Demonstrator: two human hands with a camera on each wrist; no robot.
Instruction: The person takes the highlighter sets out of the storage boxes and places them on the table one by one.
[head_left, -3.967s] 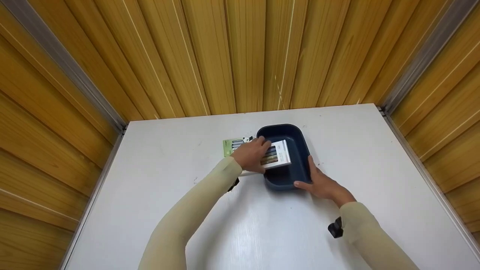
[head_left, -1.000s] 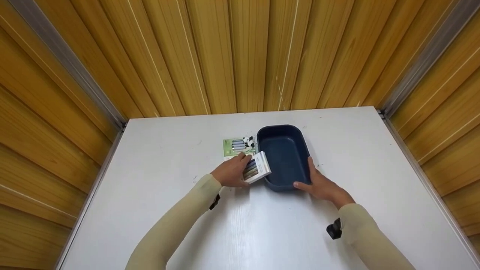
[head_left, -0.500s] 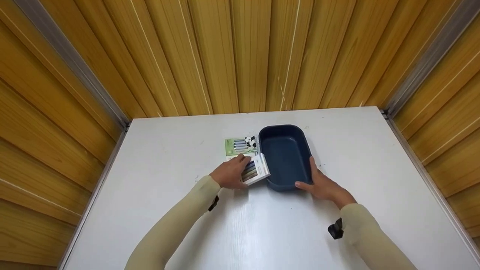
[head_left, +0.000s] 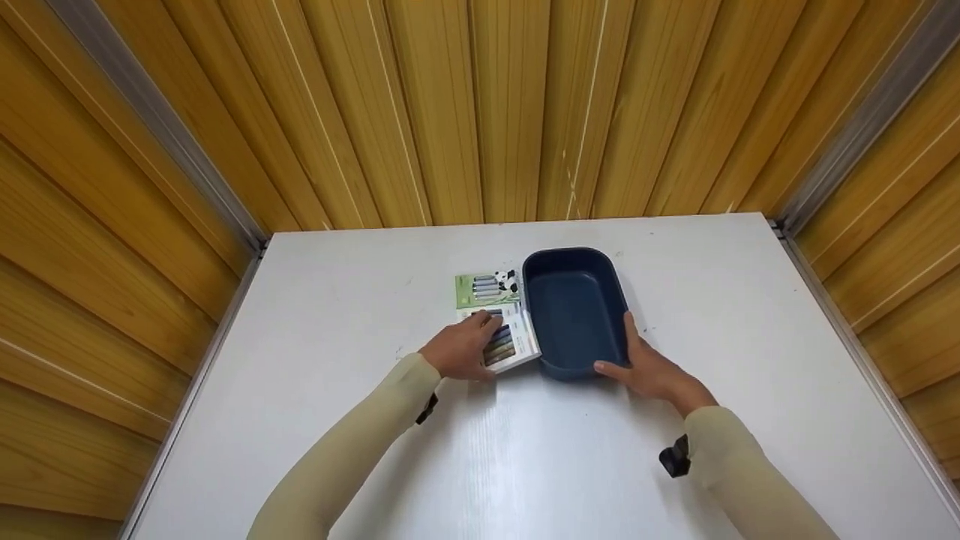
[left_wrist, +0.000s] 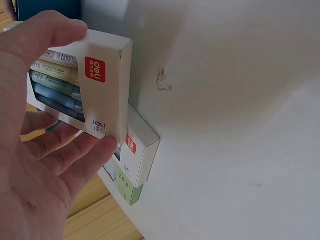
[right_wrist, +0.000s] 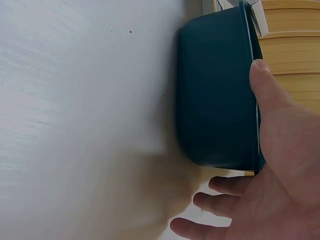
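Observation:
In the left wrist view, my left hand (head_left: 459,349) grips a white windowed box of pastel pens (left_wrist: 105,102) by its edges, thumb on one side and fingertips on the other. A second white pen box (left_wrist: 139,155) lies partly hidden behind it, followed by a green pack with a panda (head_left: 486,289). Held at a slant, the gripped box has its right end at the left rim of a dark blue bin (head_left: 576,322). My right hand (head_left: 651,373) rests on the bin's near right corner, thumb on the rim and fingers extended along the outside.
A white table (head_left: 360,300) carries everything, with small dark marks on its surface. Yellow wood-look panels (head_left: 502,112) rise behind its back edge and at both sides. Black camera mounts (head_left: 675,456) sit on the wrists.
Four seconds ago my left hand held the pen box over the bin; it has since moved left and down beside it, onto the other box. My right hand stays at the bin's corner.

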